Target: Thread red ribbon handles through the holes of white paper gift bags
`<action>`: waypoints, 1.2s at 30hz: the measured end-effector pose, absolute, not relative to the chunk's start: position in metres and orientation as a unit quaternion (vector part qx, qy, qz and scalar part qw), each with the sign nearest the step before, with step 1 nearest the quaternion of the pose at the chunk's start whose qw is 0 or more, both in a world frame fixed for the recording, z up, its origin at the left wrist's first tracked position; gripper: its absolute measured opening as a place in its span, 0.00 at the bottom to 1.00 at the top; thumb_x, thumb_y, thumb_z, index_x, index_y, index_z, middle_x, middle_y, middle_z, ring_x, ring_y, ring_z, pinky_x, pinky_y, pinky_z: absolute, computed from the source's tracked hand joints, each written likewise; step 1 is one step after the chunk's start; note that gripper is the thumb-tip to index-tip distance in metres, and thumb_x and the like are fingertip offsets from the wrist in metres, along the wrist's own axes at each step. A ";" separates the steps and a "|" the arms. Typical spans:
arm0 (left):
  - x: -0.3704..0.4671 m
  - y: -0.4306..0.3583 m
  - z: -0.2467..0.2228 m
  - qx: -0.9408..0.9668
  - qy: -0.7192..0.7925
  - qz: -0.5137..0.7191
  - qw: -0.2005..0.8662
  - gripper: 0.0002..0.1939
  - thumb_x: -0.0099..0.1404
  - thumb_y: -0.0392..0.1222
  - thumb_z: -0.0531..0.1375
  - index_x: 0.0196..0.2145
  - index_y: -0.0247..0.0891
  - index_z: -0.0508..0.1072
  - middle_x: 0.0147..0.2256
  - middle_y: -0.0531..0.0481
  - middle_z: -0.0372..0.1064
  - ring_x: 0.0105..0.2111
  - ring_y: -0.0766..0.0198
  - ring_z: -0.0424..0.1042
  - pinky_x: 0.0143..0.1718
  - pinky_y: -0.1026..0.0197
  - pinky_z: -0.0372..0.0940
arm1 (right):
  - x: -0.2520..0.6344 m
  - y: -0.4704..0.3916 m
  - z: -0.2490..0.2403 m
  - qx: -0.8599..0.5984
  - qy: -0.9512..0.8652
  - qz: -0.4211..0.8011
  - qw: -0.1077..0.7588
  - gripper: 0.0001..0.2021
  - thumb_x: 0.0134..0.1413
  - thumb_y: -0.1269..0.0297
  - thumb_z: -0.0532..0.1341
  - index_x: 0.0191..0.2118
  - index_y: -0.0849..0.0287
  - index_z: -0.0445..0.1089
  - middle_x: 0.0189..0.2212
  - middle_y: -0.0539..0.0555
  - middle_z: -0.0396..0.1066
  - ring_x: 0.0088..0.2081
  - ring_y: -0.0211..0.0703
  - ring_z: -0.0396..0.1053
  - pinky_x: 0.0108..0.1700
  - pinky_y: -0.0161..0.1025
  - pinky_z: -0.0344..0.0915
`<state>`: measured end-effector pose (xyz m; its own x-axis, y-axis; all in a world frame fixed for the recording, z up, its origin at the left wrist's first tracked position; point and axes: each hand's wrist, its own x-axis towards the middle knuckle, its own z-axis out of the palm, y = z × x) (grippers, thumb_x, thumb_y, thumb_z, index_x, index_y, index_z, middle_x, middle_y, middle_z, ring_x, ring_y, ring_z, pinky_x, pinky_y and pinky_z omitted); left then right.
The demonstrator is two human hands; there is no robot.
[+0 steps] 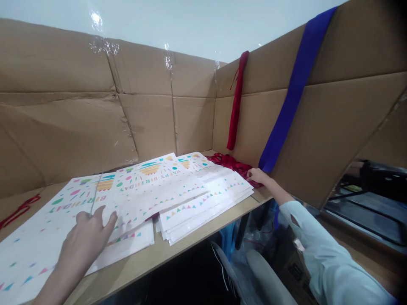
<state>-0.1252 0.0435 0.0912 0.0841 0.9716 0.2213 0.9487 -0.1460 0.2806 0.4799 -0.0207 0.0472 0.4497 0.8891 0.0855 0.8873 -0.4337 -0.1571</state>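
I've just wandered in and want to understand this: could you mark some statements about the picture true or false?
The white sheets bear the words "HAPPY BIRTHDAY". True.
The right hand is at the heap of red ribbon. True.
The left hand is at that heap too. False: the left hand is at the white sheets.
The blue strip lies under the sheets. False: the blue strip hangs on the cardboard wall.

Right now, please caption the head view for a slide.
Left hand over HAPPY BIRTHDAY sheets, right hand at the red ribbons.
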 end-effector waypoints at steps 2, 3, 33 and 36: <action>-0.122 0.045 0.086 0.732 0.658 0.174 0.012 0.35 0.59 0.61 0.41 0.54 0.35 0.62 0.34 0.39 0.57 0.38 0.44 0.64 0.33 0.49 0.60 | 0.481 -0.021 0.049 -0.851 -0.518 0.012 0.085 0.06 0.44 0.68 0.63 0.30 0.64 0.73 0.27 0.54 0.71 0.29 0.38 0.67 0.28 0.30 0.57; -0.120 0.046 0.085 0.737 0.653 0.174 0.006 0.36 0.59 0.62 0.40 0.55 0.36 0.62 0.35 0.39 0.58 0.38 0.45 0.65 0.32 0.50 0.61 | 0.481 -0.022 0.051 -0.853 -0.515 0.013 0.084 0.06 0.44 0.67 0.63 0.30 0.64 0.73 0.26 0.54 0.71 0.28 0.37 0.67 0.28 0.30 0.57; 0.073 0.072 0.093 0.571 0.313 0.304 0.696 0.19 0.54 0.50 0.58 0.35 0.30 0.71 0.19 0.59 0.37 0.15 0.76 0.37 0.15 0.68 0.31 | 0.341 0.017 0.235 -0.587 -0.706 0.019 0.396 0.05 0.57 0.69 0.54 0.35 0.65 0.65 0.26 0.52 0.69 0.23 0.32 0.66 0.29 0.30 0.61; 0.083 0.073 0.097 0.502 0.268 0.275 0.775 0.26 0.58 0.60 0.52 0.34 0.30 0.69 0.19 0.60 0.36 0.14 0.76 0.35 0.14 0.69 0.30 | 0.274 0.013 0.211 -0.522 -0.816 0.062 0.239 0.05 0.56 0.69 0.56 0.35 0.65 0.67 0.23 0.50 0.68 0.24 0.32 0.64 0.29 0.29 0.58</action>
<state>0.0828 0.0730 0.0967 0.7046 0.6960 -0.1385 -0.1572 0.3434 0.9259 0.2741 0.0133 0.2114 -0.3409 0.8817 0.3262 0.8227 0.4477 -0.3502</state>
